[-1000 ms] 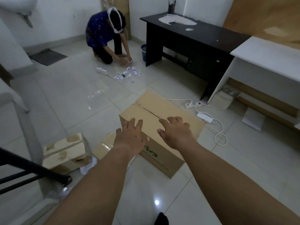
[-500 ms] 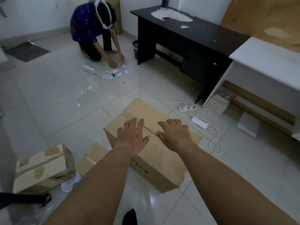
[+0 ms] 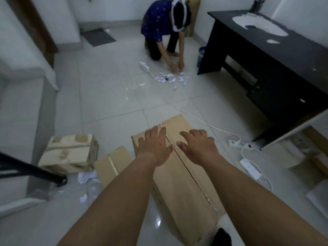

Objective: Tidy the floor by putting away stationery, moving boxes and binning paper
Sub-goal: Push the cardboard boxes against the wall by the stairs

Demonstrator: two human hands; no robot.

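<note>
Head view, the only one. A large cardboard box (image 3: 179, 167) was seen lying on the tiled floor (image 3: 110, 103), its top seam running away from the camera. The left hand (image 3: 154, 145) and right hand (image 3: 198, 146) were laid flat on the top flaps, one on each side of the seam, fingers spread and nothing pinched. This placement was judged to suit pressing the flaps down or steadying the box before it is moved; contact looked likely, but firm pressure could not be confirmed.

Just left of the large box, a smaller flat carton (image 3: 111, 164) and a taped box (image 3: 69, 153) were noted, with crumpled white paper (image 3: 87, 176) on the floor between them.

Farther off, paper scraps (image 3: 173, 79) were scattered beside a white power strip (image 3: 144, 66), and were being gathered by a second person (image 3: 163, 31) crouched near a black desk (image 3: 266, 55). A white cable (image 3: 204, 121) was observed running past the large box's far corner; it was judged a snag risk if the box is slid forward.
</note>
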